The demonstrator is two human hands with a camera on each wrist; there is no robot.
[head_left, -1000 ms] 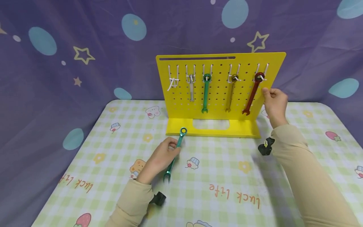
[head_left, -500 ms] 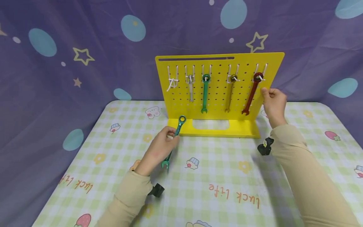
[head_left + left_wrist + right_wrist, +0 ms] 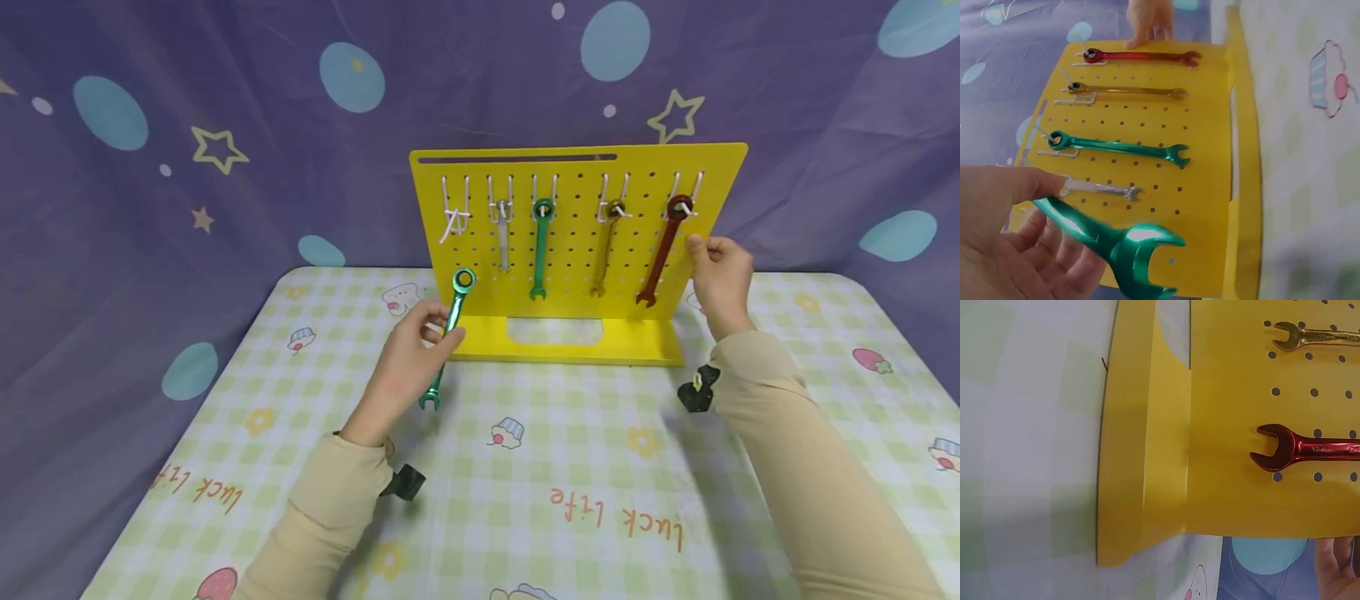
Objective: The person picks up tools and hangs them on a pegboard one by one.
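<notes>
My left hand [image 3: 408,354] pinches a shiny green combination wrench [image 3: 454,310] between thumb and fingers, its ring end up and its open jaw down. It is held in front of the lower left of a yellow pegboard stand [image 3: 570,283]. In the left wrist view the wrench's open end [image 3: 1129,253] is close to the camera. My right hand [image 3: 723,279] grips the board's right edge, beside a hanging red wrench [image 3: 662,254]. Gold [image 3: 604,254], green [image 3: 541,254] and silver [image 3: 503,242] wrenches hang from other white hooks. The leftmost hook [image 3: 454,218] bears nothing.
A checked tablecloth [image 3: 585,450] with printed cupcakes and letters covers the table. Behind the board hangs a purple curtain [image 3: 480,75]. The stand's yellow base [image 3: 637,346] reaches forward along the tabletop. Dark wrist cameras [image 3: 697,389] sit at both sleeves.
My left hand has lifted the green wrench up and away from me, slightly left, toward the board's lower left. The right hand keeps its grip on the board's edge.
</notes>
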